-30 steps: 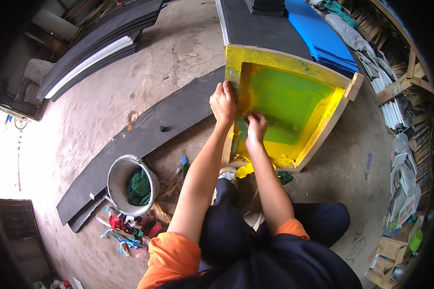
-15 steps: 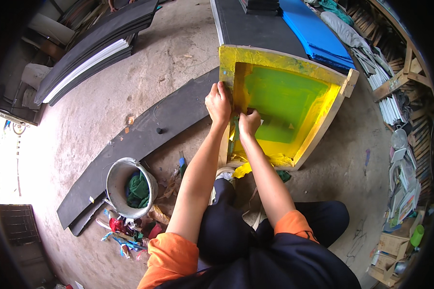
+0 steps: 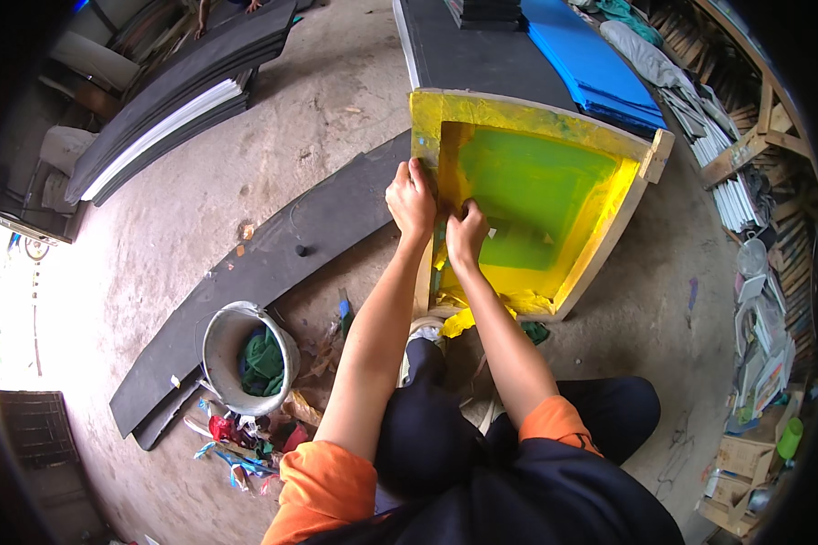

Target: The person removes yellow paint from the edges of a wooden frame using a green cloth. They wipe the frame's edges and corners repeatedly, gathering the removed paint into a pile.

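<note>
A wooden screen-printing frame, smeared with yellow ink, stands tilted in front of me. Its stretched mesh looks green in the middle and yellow around the border. My left hand is closed around the frame's left side bar. Just inside that bar, my right hand is closed with its fingers curled against the mesh's left border; what it pinches, if anything, is hidden. A small pale patch shows on the mesh beside its knuckles. Crumpled yellow-stained tape hangs over the lower bar.
A bucket with green cloth stands at left, beside scraps and rags. Long black sheets lie on the floor. Behind the frame is a black-topped table with blue sheets. Another person's hand shows far left.
My right hand has shifted slightly left along the mesh border and its wrist has turned. My left hand keeps its hold. The other person's hand shows more at the far left.
</note>
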Action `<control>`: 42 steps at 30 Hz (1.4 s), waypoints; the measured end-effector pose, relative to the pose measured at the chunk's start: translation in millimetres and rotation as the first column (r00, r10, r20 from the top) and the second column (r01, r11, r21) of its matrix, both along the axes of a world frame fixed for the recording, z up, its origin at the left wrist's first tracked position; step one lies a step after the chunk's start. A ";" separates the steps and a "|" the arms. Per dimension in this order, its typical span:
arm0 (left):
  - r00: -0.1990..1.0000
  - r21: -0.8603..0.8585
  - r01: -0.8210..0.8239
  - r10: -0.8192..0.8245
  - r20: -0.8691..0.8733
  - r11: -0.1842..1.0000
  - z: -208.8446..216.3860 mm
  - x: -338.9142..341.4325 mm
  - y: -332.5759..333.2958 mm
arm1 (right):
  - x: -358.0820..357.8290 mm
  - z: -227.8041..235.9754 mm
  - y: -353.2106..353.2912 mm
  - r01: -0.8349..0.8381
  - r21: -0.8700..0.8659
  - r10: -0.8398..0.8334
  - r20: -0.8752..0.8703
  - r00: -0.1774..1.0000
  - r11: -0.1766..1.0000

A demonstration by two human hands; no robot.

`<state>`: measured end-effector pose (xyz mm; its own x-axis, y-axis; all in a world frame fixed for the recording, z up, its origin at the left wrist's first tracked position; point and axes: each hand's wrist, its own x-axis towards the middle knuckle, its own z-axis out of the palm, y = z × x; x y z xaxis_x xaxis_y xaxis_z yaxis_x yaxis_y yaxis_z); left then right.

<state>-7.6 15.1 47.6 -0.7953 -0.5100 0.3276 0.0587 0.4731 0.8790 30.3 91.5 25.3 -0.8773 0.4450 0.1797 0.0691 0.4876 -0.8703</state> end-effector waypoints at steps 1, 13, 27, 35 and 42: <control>1.000 -0.007 -0.010 0.010 0.010 1.000 -0.4 -0.2 1.3 | 2.3 -0.8 -1.9 0.014 -0.020 -0.015 -0.026 1.000 1.000; 0.998 -0.033 -0.063 0.063 0.000 0.997 1.1 0.0 5.7 | 7.8 2.6 2.3 -0.078 0.036 0.080 -0.072 0.994 0.996; 0.998 0.026 0.061 -0.061 -0.012 0.998 3.7 -2.0 14.0 | 8.4 -22.2 10.8 0.118 -0.433 -0.106 0.052 0.993 0.894; 0.998 0.092 0.012 -0.007 -0.056 0.996 4.5 17.4 2.1 | 10.9 22.0 -12.7 0.237 -0.908 -0.146 0.197 0.969 0.347; 0.995 0.033 -0.021 0.024 -0.099 0.999 9.7 24.1 1.4 | -3.7 14.0 -28.9 0.316 -0.753 -0.262 0.196 0.945 0.577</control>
